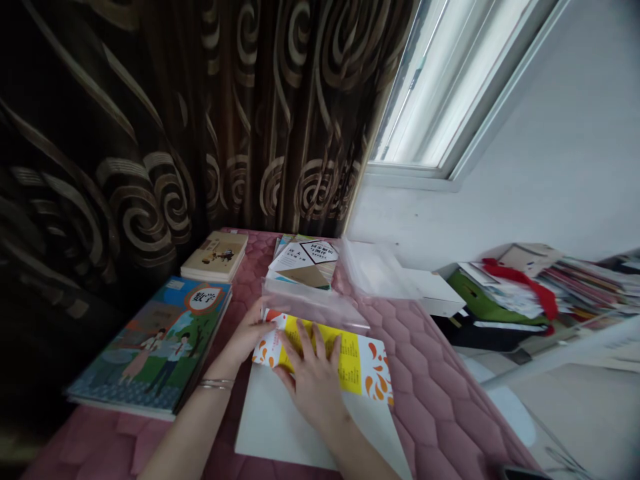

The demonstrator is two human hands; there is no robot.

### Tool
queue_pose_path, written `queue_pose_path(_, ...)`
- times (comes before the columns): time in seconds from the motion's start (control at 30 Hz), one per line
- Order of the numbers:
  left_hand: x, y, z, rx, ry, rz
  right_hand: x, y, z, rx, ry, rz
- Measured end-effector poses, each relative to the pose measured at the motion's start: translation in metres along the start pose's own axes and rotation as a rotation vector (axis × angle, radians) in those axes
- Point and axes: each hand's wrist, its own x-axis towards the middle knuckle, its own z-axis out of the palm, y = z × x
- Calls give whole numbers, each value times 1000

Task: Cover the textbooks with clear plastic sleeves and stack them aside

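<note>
A white sheet or board lies in front of me on the pink quilted cover. Across its upper part runs a yellow printed strip with orange drop shapes at its ends. A clear plastic cover extends beyond the strip's far edge. My left hand is closed at the upper left corner, thumb over the strip and fingers at the plastic; their exact hold is partly hidden. My right hand lies flat on the strip with its fingers spread.
At left lies a stack of illustrated textbooks, with smaller tan books behind. More books and clear plastic sheets lie at the far edge, beside a white box. A patterned curtain hangs behind. Cluttered papers fill the right.
</note>
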Motion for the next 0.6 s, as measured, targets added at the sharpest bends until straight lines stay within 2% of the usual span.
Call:
queue_pose_path(0.2, -7, -13, 1, 319, 209, 191, 0, -1, -4, 52, -20, -4)
queue_pose_path(0.3, -7, -20, -2, 363, 262, 194, 7, 7, -13, 114, -25, 25)
queue_pose_path(0.4, -6, -27, -7, 314, 283, 161, 17, 34, -25, 138, 33, 162)
queue_pose_path(0.5, -5, -32, -10, 271, 291, 145, 23, 77, -33, 160, 83, 390)
queue_pose_path(0.6, -5, -34, -10, 270, 291, 129, 20, 116, -31, 359, 87, 577)
